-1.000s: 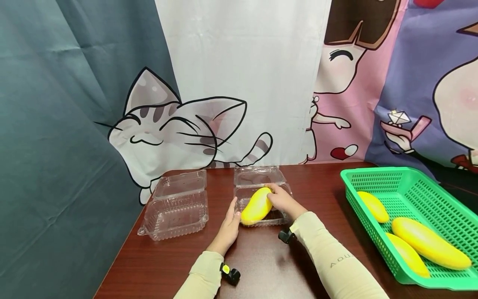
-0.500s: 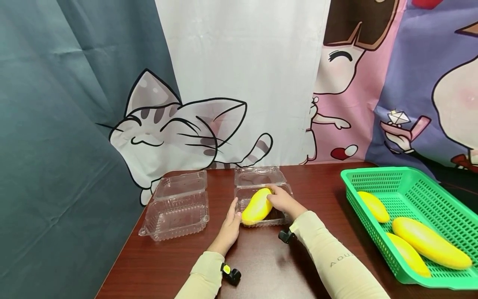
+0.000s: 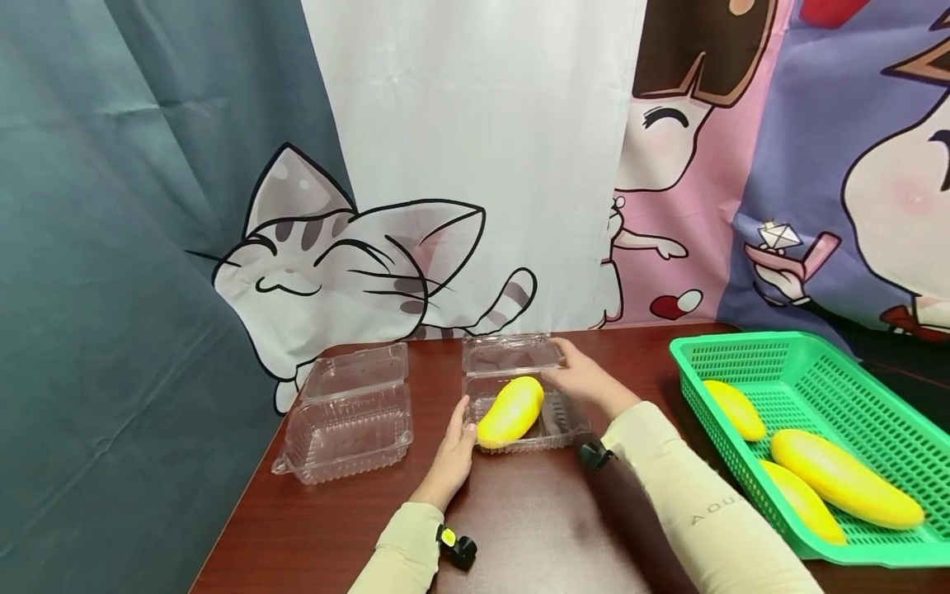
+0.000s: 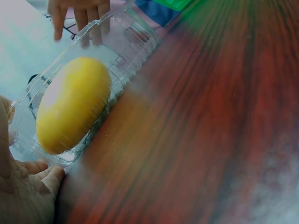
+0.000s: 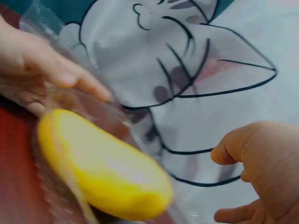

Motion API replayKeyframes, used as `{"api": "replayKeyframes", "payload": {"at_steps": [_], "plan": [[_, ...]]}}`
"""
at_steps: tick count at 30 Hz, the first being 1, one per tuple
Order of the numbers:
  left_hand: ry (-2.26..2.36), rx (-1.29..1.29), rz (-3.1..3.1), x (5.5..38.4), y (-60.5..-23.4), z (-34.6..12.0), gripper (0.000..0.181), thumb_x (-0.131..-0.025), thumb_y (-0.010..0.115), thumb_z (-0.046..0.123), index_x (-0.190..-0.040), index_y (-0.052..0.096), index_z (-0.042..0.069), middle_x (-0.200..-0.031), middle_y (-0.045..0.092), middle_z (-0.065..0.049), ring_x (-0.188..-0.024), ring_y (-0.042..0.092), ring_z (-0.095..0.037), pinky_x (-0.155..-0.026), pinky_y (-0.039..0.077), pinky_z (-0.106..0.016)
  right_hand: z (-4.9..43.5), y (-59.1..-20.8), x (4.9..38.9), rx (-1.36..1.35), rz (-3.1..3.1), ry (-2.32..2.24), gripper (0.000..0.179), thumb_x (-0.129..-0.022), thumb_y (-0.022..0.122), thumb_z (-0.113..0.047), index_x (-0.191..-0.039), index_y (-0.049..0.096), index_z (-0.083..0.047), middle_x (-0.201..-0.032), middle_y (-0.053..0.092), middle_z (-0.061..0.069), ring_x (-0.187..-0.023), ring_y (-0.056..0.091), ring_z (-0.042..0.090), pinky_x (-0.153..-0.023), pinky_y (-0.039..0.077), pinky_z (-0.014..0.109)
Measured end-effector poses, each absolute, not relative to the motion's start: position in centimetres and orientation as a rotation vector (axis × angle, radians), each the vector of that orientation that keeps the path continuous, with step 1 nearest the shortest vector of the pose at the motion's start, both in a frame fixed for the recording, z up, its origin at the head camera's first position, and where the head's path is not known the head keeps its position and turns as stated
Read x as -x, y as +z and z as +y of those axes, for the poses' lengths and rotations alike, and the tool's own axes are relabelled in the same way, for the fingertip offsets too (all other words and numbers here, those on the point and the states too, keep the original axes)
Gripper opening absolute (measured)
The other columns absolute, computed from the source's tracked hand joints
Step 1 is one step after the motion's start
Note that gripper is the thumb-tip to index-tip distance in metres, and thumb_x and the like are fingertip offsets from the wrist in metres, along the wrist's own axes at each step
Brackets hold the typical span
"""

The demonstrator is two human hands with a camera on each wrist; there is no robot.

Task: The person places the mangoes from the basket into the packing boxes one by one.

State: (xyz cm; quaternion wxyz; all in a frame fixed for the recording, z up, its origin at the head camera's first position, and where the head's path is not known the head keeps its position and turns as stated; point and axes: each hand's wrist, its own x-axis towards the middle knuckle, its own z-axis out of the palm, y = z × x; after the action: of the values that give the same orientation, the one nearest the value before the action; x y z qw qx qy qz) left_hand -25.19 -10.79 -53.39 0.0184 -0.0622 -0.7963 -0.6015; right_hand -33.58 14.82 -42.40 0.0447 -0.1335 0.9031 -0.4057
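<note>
While a smooth, plump yellow mango point(image 3: 510, 412) lies aslant in the base of a clear, ribbed plastic clamshell container point(image 3: 557, 437), its near end sits by the front-left corner and its far end points towards the back right; the container's clear lid point(image 3: 512, 353) stands tipped back behind the base. Of the two hands, the left hand point(image 3: 451, 454) rests its extended fingers against the container's left end, just beside the mango; the right hand point(image 3: 586, 379) holds nothing, its fingers and thumb spread apart near the lid's right edge, though I cannot tell whether they touch it.

To the left, apart, a second clear plastic clamshell container point(image 3: 349, 429) has its lid tipped back likewise; to the right, a bright green, slotted plastic basket point(image 3: 883, 554) holds three more yellow mangoes point(image 3: 846, 478); all stand on a glossy, reddish-brown wood-grain desk point(image 3: 519, 511). Cream sleeves point(image 3: 404, 544) cover both forearms; behind hangs a printed cloth backdrop point(image 3: 319, 272) with a smiling grey cat.
</note>
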Motion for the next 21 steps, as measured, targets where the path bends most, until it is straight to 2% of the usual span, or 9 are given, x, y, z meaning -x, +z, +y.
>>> {"api": "replayKeyframes", "payload": {"at_steps": [6,12,15,21], "plan": [[-1.903,0.198,-2.454,25.2,-53.6,-11.2,0.057,-0.111,0.038,0.018,-0.163,0.016,0.019,-0.166,0.017,-0.019,-0.149,0.024,-0.044,-0.117,0.025,-0.061,18.9,-39.1,34.1,0.445,2.848,-1.234,0.069,-0.099,0.057,-0.024,-0.157,0.026,-0.004,-0.138,0.052,0.034,-0.120,0.058,0.046,-0.101,0.047,0.058],[-1.894,0.177,-2.460,25.1,-53.7,-11.4,0.057,-0.111,0.038,0.018,-0.163,0.017,0.019,-0.166,0.018,-0.018,-0.149,0.024,-0.042,-0.117,0.025,-0.061,22.8,-37.2,34.0,0.379,2.928,-1.261,0.064,-0.100,0.055,-0.020,-0.155,0.029,-0.001,-0.125,0.061,0.029,-0.100,0.067,0.034,-0.086,0.053,0.047],[-1.865,0.198,-2.464,25.2,-53.8,-11.4,0.056,-0.111,0.038,0.018,-0.163,0.017,0.018,-0.165,0.019,-0.020,-0.149,0.024,-0.042,-0.116,0.025,-0.061,24.8,-36.8,33.9,0.314,2.974,-1.239,0.062,-0.100,0.054,-0.022,-0.154,0.031,-0.001,-0.122,0.062,0.029,-0.100,0.066,0.035,-0.087,0.052,0.048],[-1.867,0.215,-2.458,25.1,-54.0,-11.2,0.056,-0.111,0.037,0.018,-0.163,0.017,0.017,-0.165,0.020,-0.020,-0.150,0.024,-0.042,-0.117,0.025,-0.061,29.4,-37.4,33.6,0.196,3.047,-1.186,0.058,-0.102,0.050,-0.027,-0.150,0.035,0.001,-0.133,0.054,0.035,-0.116,0.057,0.047,-0.095,0.047,0.060]]}}
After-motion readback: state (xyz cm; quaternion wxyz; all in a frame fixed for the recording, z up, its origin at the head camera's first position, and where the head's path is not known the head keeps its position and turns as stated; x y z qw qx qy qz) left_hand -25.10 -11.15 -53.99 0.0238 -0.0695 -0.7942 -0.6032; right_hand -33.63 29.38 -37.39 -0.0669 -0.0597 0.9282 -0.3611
